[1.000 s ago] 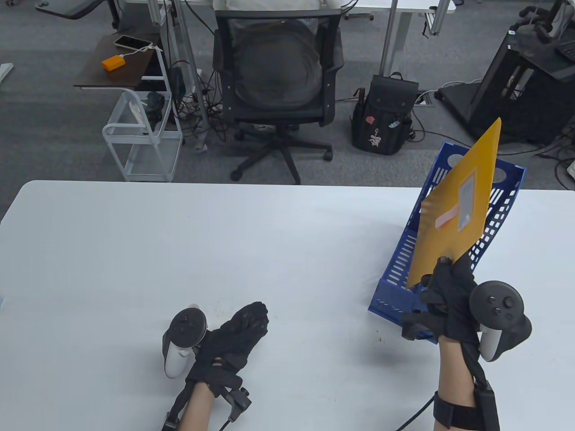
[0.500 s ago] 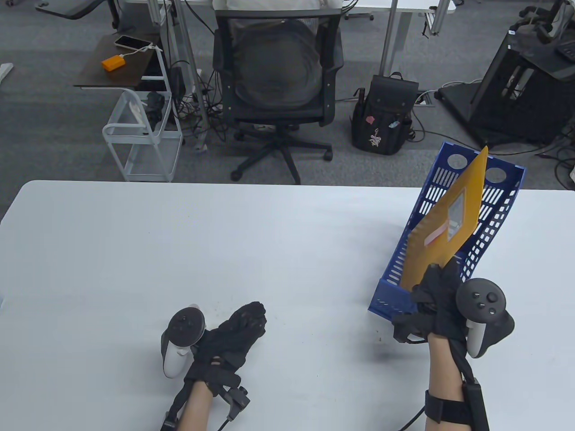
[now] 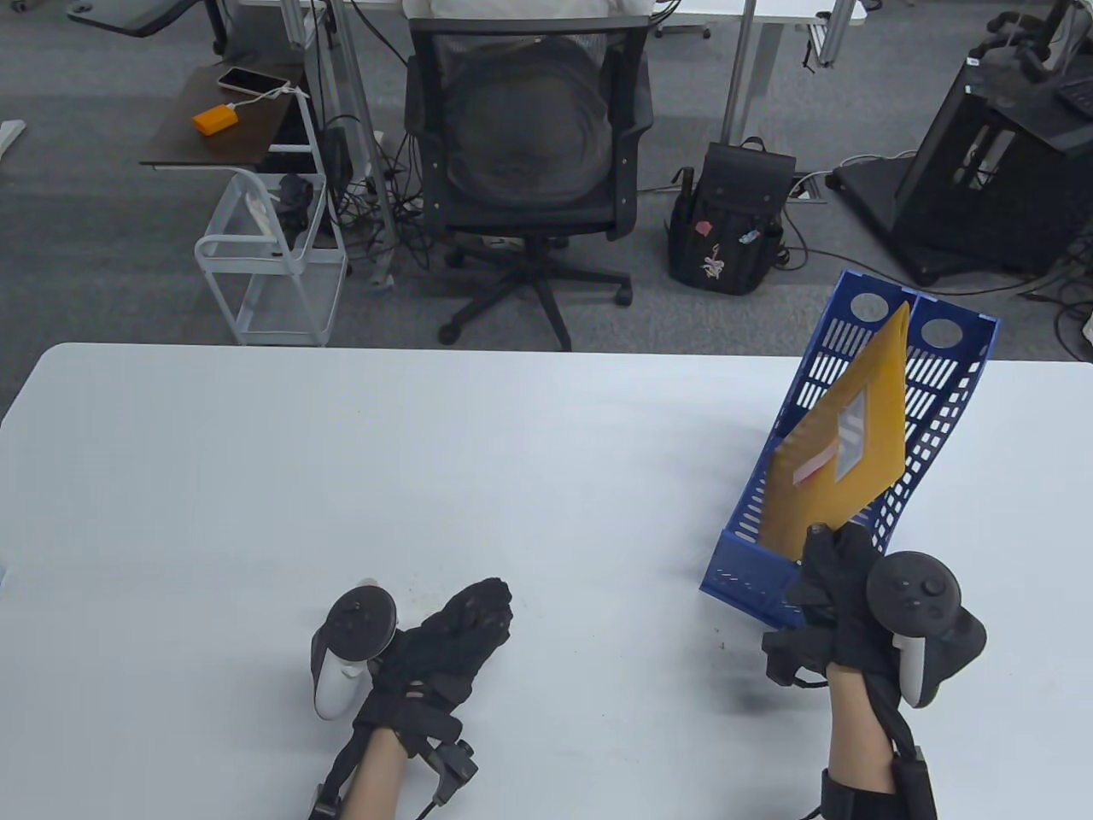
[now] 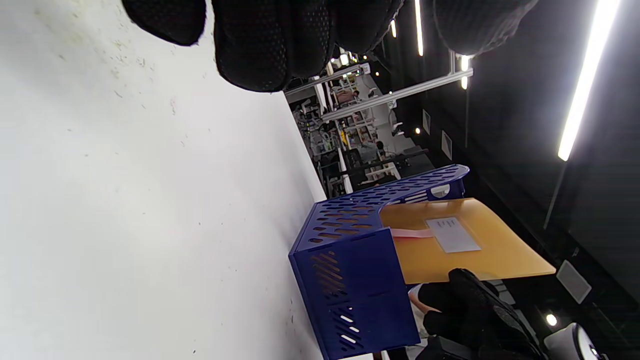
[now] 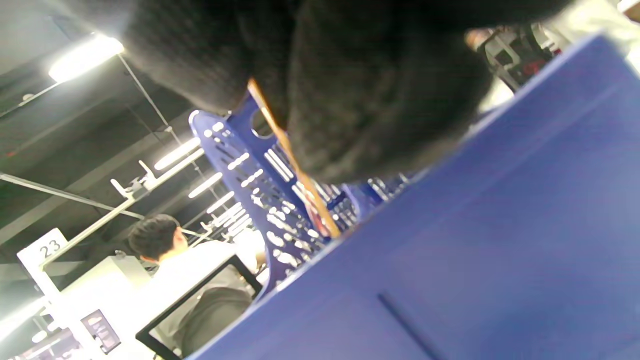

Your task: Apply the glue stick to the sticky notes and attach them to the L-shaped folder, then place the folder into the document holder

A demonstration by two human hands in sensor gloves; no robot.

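Note:
A yellow L-shaped folder [image 3: 845,453] stands partly inside the left slot of the blue document holder [image 3: 935,401] at the table's right side. A pink sticky note [image 3: 813,465] and a white label [image 3: 852,424] show on its face. My right hand [image 3: 832,559] pinches the folder's near lower corner, just above the holder's front wall. In the left wrist view the folder [image 4: 480,245] rises out of the holder [image 4: 350,280] on its side, with the right hand [image 4: 475,305] at its edge. In the right wrist view the folder [image 5: 295,165] shows edge-on. My left hand [image 3: 461,632] rests flat on the table, holding nothing.
The white table [image 3: 341,478] runs to the left of the holder. Beyond its far edge stand an office chair [image 3: 529,162], a black backpack [image 3: 730,222], a white wire cart [image 3: 273,256] and a black equipment stand [image 3: 990,171].
My right hand has lowered the folder deeper into the blue holder, its top corner dropping from well above the holder's rear to about level with it. The left hand stayed put.

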